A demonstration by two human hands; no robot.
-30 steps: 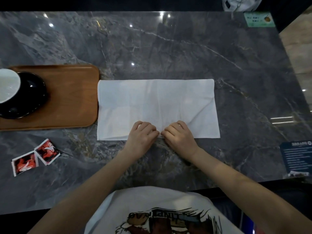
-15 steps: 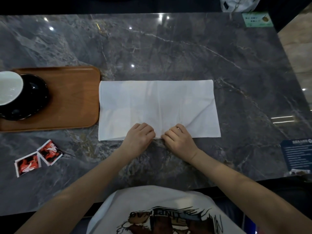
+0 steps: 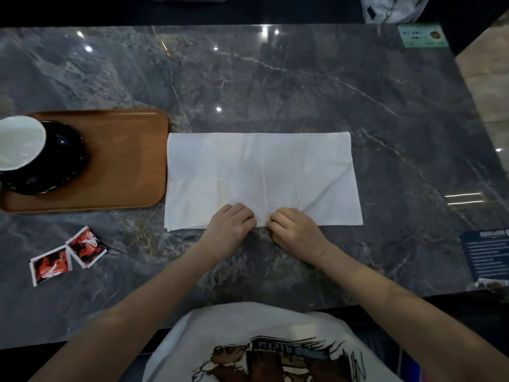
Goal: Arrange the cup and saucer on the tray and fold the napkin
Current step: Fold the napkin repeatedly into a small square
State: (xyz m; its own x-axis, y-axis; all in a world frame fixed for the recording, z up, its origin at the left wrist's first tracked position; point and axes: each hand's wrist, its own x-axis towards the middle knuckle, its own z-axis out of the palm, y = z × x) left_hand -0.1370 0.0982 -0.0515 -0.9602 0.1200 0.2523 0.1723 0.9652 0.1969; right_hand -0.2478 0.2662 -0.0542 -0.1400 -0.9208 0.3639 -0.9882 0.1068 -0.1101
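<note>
A white napkin [image 3: 261, 175] lies flat on the dark marble table [image 3: 275, 78], folded into a wide rectangle. My left hand [image 3: 231, 224] and my right hand [image 3: 296, 230] sit side by side at the middle of its near edge, fingers curled and pinching that edge. To the left, a wooden tray [image 3: 124, 161] carries a black saucer [image 3: 57, 158] with a white cup [image 3: 19, 146] on it, partly cut off by the frame's left edge.
Two red and white sachets [image 3: 68, 255] lie near the front left of the table. A dark blue card [image 3: 487, 255] rests at the right edge, a green card [image 3: 422, 35] at the far right corner. A white bag [image 3: 391, 8] stands beyond the table.
Both hands stay at the napkin's near edge, drawn slightly closer together. The napkin, tray, cup and saucer have not moved.
</note>
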